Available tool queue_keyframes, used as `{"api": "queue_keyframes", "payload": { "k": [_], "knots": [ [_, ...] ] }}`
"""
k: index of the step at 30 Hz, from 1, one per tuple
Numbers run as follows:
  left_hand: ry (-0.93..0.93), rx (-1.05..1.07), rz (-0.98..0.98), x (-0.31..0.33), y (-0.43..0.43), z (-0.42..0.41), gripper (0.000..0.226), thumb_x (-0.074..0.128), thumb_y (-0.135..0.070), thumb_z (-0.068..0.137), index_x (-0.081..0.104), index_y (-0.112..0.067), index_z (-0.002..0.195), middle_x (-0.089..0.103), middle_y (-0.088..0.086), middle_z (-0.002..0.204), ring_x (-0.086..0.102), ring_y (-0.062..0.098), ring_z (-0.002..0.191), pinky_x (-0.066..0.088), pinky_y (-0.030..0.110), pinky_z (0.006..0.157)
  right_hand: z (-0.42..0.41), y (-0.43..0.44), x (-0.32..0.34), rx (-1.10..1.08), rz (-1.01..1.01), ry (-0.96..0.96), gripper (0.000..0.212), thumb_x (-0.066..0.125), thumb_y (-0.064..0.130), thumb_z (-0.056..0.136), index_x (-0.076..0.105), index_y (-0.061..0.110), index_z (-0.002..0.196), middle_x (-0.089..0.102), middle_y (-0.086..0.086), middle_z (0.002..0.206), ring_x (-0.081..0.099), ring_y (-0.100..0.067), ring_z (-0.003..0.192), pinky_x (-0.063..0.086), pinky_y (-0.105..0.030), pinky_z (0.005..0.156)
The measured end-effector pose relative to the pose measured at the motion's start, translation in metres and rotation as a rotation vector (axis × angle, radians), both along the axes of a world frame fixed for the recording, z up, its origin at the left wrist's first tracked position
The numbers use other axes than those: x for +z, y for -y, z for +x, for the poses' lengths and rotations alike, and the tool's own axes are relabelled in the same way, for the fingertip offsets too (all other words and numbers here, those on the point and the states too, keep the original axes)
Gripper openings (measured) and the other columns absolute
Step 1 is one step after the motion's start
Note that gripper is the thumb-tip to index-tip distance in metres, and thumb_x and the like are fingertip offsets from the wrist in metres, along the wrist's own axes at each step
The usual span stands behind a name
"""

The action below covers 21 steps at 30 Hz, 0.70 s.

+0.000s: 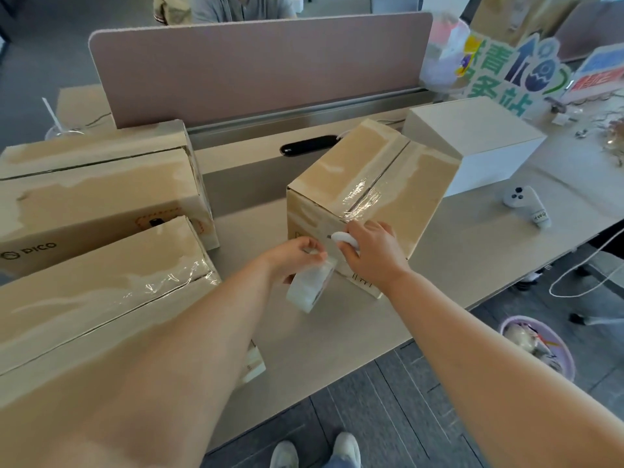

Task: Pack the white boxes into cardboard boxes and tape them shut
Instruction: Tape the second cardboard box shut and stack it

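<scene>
Fingers of the left hand pinch the tape roll at its top rim, and it hangs just off the front face of the box, over the tabletop near its front edge. Right hand sits close beside, fingers curled round a small white tool, held against that same face. A shiny strip runs along the box's top seam and down over the near edge. The box sits mid-tabletop, turned at an angle. White box just behind it, toward the back right, unpacked. Two more cartons fill the left end. Controller lies well to the right.
</scene>
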<state>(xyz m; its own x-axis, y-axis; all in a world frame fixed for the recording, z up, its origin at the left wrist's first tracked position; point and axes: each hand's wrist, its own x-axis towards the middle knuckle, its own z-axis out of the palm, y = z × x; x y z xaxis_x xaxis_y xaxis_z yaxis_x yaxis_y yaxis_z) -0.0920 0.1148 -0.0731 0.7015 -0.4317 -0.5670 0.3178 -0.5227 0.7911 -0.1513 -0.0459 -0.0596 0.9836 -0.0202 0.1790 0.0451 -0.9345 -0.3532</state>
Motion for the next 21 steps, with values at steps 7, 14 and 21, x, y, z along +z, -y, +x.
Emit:
{"api": "queue_keyframes", "payload": {
  "k": [7, 14, 21],
  "knots": [
    [0.029, 0.05, 0.032, 0.002, 0.001, -0.002, 0.007, 0.06, -0.031, 0.086, 0.061, -0.03, 0.08, 0.059, -0.001, 0.097, 0.053, 0.018, 0.091, 0.042, 0.032, 0.083, 0.002, -0.013, 0.0, -0.014, -0.095, -0.052, 0.016, 0.052, 0.027, 0.093, 0.058, 0.013, 0.097, 0.065, -0.001, 0.087, 0.053, -0.027, 0.096, 0.027, -0.044, 0.101],
    [0.078, 0.138, 0.149, 0.009, 0.01, -0.01, 0.02, 0.058, -0.044, 0.08, 0.066, -0.026, 0.085, 0.063, -0.008, 0.08, 0.057, 0.012, 0.074, 0.042, 0.022, 0.062, 0.008, -0.018, 0.004, -0.048, -0.197, -0.145, 0.021, 0.045, 0.03, 0.096, 0.055, 0.016, 0.108, 0.064, 0.001, 0.104, 0.05, -0.025, 0.108, 0.025, -0.045, 0.105],
    [0.11, 0.153, 0.14, 0.004, 0.02, -0.006, 0.015, 0.059, -0.033, 0.084, 0.063, -0.019, 0.087, 0.057, -0.005, 0.083, 0.048, 0.013, 0.078, 0.037, 0.022, 0.073, 0.019, -0.026, 0.006, -0.075, -0.369, -0.246, 0.018, 0.044, 0.022, 0.095, 0.054, 0.022, 0.11, 0.063, 0.0, 0.109, 0.049, -0.024, 0.111, 0.027, -0.044, 0.101]
  ]
}}
